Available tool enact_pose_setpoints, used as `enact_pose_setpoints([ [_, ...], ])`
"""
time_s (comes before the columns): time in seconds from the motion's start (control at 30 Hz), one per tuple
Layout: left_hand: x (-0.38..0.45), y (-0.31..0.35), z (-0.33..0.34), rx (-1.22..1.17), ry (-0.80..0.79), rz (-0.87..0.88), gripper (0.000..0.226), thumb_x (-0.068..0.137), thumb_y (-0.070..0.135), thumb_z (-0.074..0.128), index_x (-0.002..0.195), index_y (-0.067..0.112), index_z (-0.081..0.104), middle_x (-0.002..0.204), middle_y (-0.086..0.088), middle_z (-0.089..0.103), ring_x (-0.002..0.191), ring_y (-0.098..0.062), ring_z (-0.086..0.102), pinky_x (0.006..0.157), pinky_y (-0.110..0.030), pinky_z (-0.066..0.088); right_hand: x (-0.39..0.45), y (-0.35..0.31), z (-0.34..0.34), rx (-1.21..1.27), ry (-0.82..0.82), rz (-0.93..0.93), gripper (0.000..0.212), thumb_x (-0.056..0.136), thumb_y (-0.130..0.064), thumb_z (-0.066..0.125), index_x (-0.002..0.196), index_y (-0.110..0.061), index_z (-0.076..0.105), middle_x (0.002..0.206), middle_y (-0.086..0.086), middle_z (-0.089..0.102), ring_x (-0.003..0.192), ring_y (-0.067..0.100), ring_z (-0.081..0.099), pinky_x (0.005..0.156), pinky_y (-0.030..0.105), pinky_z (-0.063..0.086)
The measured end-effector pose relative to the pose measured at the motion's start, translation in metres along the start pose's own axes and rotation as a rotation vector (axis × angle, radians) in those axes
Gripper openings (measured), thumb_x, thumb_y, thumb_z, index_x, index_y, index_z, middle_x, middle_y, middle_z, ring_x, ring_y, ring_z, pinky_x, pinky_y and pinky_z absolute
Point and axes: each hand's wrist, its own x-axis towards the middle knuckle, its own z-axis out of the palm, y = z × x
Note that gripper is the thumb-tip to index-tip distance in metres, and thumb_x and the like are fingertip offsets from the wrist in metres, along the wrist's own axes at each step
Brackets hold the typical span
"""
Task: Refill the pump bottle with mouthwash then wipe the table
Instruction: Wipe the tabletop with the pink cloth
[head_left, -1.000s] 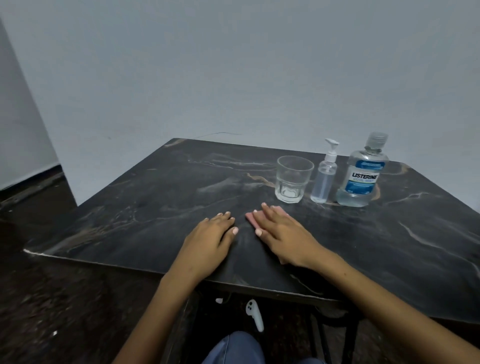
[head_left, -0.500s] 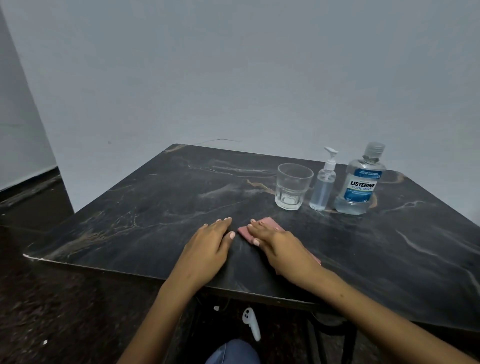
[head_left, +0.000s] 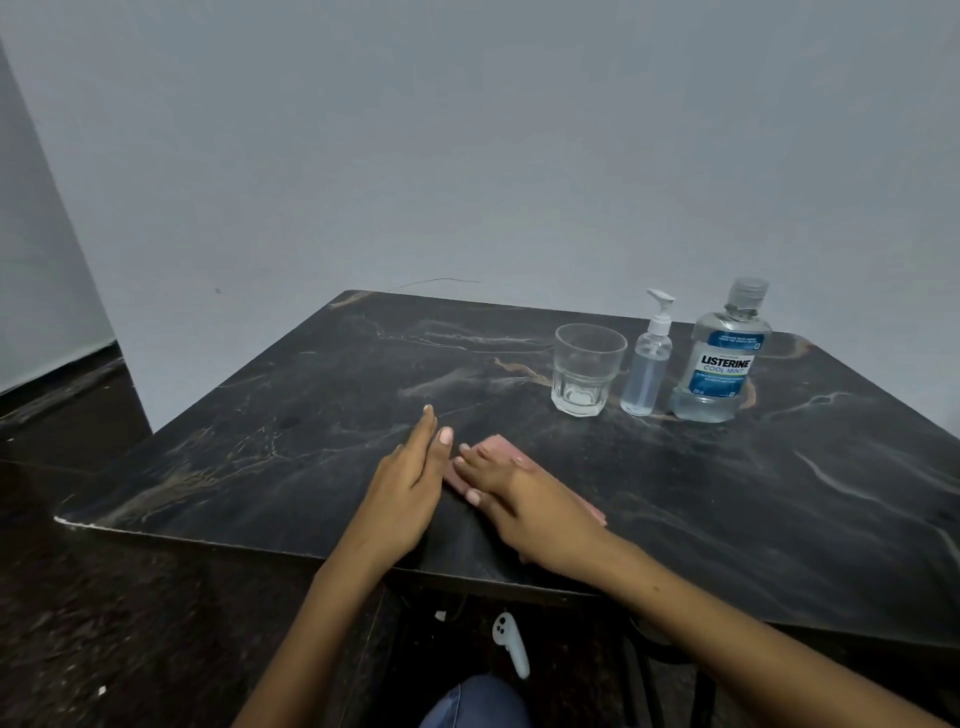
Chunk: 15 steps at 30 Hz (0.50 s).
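near the table's (head_left: 260, 441) front edge, right hand (head_left: 524, 506) lies flat with straight fingers on the pink cloth (head_left: 496, 449), left hand (head_left: 410, 478) relaxed beside it, pump bottle (head_left: 647, 364) well beyond.

The right hand (head_left: 540, 509) covers most of the pink cloth (head_left: 496, 448); only edges show beyond its fingers (head_left: 475, 467). The counter (head_left: 779, 493), right of them, is cut off by the frame.
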Motion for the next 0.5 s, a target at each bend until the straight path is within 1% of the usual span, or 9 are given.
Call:
enact_pose_setpoints([
  [0.03,0.0,0.0,0.0,0.012,-0.004,-0.01,0.059,0.093,0.053,0.027,0.146,0.03,0.019,0.152,0.004,0.029,0.143,-0.018,0.019,0.113,-0.03,0.015,-0.005,0.005,-0.004,-0.027,0.005,0.004,0.045,0.099,-0.022,0.04,0.144,-0.017,0.037,0.155,-0.002,0.028,0.144,0.009,0.022,0.117,0.024,0.014],
  [0.07,0.0,0.0,0.0,0.031,-0.011,-0.016,0.06,0.093,0.053,0.027,0.147,0.029,0.018,0.153,0.003,0.027,0.143,-0.019,0.018,0.116,-0.034,0.014,-0.004,0.011,-0.008,-0.06,0.025,0.032,0.045,0.1,-0.024,0.04,0.144,-0.018,0.037,0.155,-0.002,0.028,0.144,0.009,0.023,0.116,0.023,0.014],
  [0.1,0.0,0.0,0.0,0.047,-0.015,-0.018,0.06,0.093,0.053,0.027,0.147,0.029,0.018,0.153,0.003,0.026,0.143,-0.021,0.017,0.117,-0.037,0.014,0.001,0.017,-0.013,-0.085,0.042,0.083,0.045,0.1,-0.024,0.039,0.144,-0.018,0.037,0.156,-0.001,0.028,0.144,0.011,0.024,0.116,0.025,0.015],
  [0.13,-0.001,0.001,0.0,0.053,-0.017,-0.019,0.059,0.094,0.052,0.027,0.147,0.028,0.018,0.153,0.003,0.026,0.143,-0.021,0.017,0.118,-0.038,0.014,0.01,0.021,-0.016,-0.098,0.051,0.146,0.044,0.1,-0.023,0.038,0.144,-0.016,0.037,0.156,0.002,0.027,0.144,0.014,0.025,0.119,0.03,0.017],
  [0.2,-0.002,0.003,0.0,0.048,-0.016,-0.019,0.059,0.094,0.051,0.027,0.147,0.027,0.017,0.153,0.003,0.026,0.144,-0.021,0.017,0.118,-0.039,0.015,0.032,0.024,-0.017,-0.117,0.04,0.256,0.042,0.101,-0.018,0.035,0.141,-0.009,0.04,0.156,0.008,0.027,0.144,0.021,0.024,0.118,0.037,0.019],
  [0.3,-0.003,0.004,0.0,0.045,-0.018,-0.012,0.058,0.094,0.051,0.026,0.147,0.026,0.019,0.153,0.003,0.026,0.144,-0.02,0.016,0.118,-0.038,0.014,0.052,0.016,-0.007,-0.101,0.039,0.344,0.039,0.1,-0.014,0.035,0.137,-0.003,0.042,0.155,0.013,0.027,0.143,0.027,0.024,0.117,0.038,0.02],
  [0.4,-0.002,0.003,0.0,0.032,-0.014,-0.003,0.058,0.093,0.053,0.024,0.146,0.027,0.024,0.151,0.003,0.031,0.142,-0.017,0.02,0.118,-0.035,0.014,0.046,-0.005,0.001,-0.051,0.024,0.281,0.04,0.099,-0.013,0.036,0.138,-0.006,0.041,0.155,0.012,0.028,0.143,0.026,0.025,0.117,0.039,0.02],
  [0.5,-0.002,0.008,0.0,-0.037,-0.027,-0.009,0.075,0.081,0.067,0.016,0.143,0.028,0.029,0.149,0.003,0.036,0.138,-0.014,0.031,0.118,-0.039,0.019,0.023,-0.033,0.01,0.001,0.008,0.16,0.045,0.097,-0.011,0.036,0.142,-0.008,0.038,0.153,0.009,0.034,0.141,0.023,0.029,0.116,0.04,0.023],
])
